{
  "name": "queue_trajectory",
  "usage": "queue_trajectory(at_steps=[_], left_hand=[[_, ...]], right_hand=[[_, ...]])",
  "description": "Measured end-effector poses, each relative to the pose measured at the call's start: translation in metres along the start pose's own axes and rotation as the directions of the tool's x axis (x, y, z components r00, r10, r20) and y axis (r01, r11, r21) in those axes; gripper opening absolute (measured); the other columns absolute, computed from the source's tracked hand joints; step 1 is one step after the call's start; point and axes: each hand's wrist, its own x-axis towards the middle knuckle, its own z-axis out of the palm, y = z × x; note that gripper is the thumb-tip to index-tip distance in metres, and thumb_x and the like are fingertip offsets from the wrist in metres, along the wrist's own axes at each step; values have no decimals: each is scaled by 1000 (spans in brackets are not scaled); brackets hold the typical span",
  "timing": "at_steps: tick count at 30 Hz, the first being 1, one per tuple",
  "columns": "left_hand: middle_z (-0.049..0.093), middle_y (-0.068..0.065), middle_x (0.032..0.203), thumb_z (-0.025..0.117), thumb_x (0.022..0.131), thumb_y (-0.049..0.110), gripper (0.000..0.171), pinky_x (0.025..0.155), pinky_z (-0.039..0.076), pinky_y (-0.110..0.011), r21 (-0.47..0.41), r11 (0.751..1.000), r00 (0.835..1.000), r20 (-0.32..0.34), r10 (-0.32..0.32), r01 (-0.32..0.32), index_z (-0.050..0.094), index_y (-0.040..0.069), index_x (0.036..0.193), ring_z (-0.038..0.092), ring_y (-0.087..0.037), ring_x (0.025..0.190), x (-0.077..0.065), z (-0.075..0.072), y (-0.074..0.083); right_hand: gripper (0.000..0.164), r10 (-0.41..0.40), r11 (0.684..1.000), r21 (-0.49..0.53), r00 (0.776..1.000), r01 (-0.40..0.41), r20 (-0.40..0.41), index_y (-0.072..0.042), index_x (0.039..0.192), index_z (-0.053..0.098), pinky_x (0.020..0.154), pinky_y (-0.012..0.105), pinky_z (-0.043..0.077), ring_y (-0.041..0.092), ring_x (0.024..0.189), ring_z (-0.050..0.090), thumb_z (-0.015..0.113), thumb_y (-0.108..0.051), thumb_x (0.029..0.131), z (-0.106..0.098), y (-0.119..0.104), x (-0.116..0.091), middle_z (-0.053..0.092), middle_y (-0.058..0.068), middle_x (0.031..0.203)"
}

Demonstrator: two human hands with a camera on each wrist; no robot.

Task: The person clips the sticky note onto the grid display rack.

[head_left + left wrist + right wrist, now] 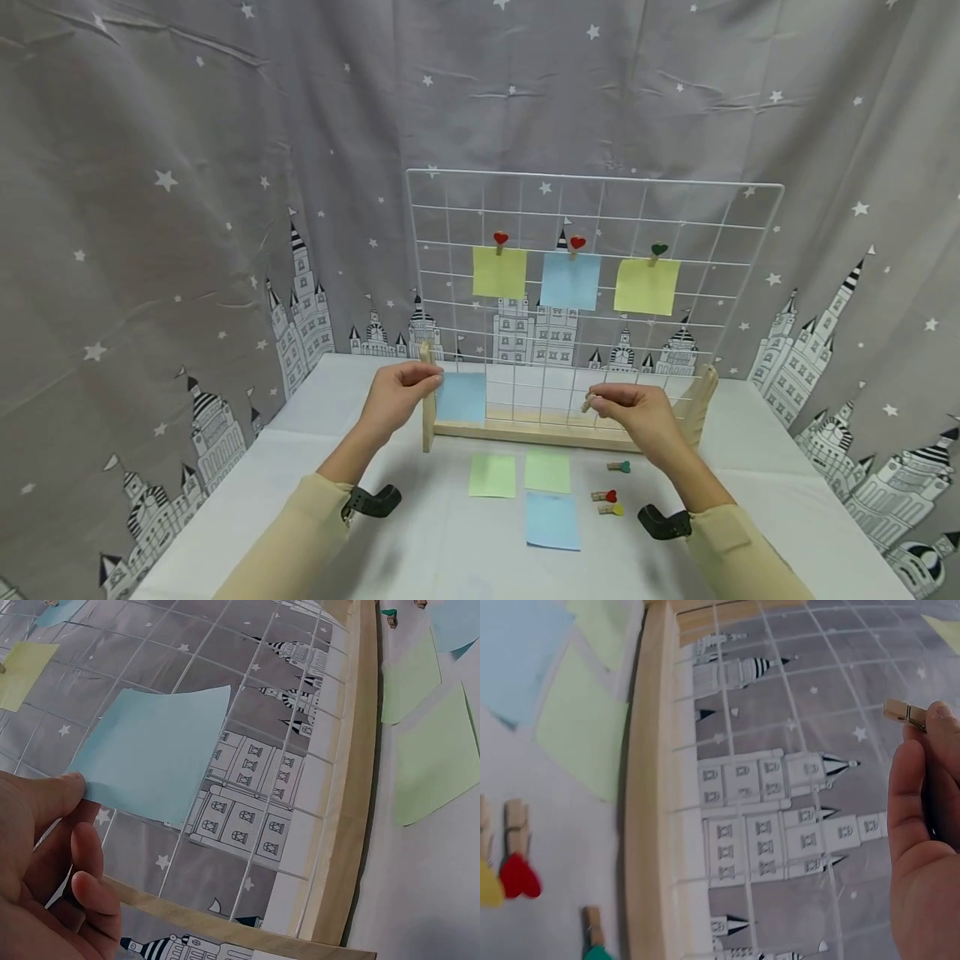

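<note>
My left hand [399, 395] pinches a blue paper note [154, 754] by one edge, thumb in front. In the head view that note overlaps the lower left of a white wire grid [513, 392]. Between thumb and fingertips, my right hand [637, 414] holds a small wooden clothespin [905, 713] in front of the lower right part of the grid. The far end of this clothespin is hidden by the fingers. Higher on the grid hang a yellow note [499, 273], a blue note [571, 282] and another yellow note [647, 287], each under a heart-topped clothespin.
The grid stands in a wooden base [540, 432] on a white table. In front lie two green notes [492, 476] and a blue note [552, 521]. To their right are clothespins with a green heart [618, 467], a red heart [604, 496] and a yellow heart [611, 509].
</note>
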Motion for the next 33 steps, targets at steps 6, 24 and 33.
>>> queue_trajectory(at_steps=[6,24,33], left_hand=[[75,-5,117,73,98,28,23,98,55,-41,15,1000,1000,-7,-9,10,77,16,117,69,-21,110,6,0,5],[75,-8,117,73,97,25,20,91,58,-41,-19,1000,999,-46,7,-8,78,15,115,69,-21,104,22,6,21],[76,-9,114,73,98,22,18,89,59,-41,-28,999,998,-59,16,-18,78,13,113,69,-21,100,26,4,25]], right_hand=[[33,-30,999,12,1000,30,3,-9,122,76,96,38,58,21,106,71,76,-27,95,11,-14,9,76,7,120],[31,-50,989,138,999,52,-20,-3,120,76,92,32,58,12,97,71,79,-19,93,40,-46,35,77,9,119],[26,-35,983,177,998,42,-43,-5,115,78,99,42,53,12,89,69,78,-19,93,55,-61,44,78,5,113]])
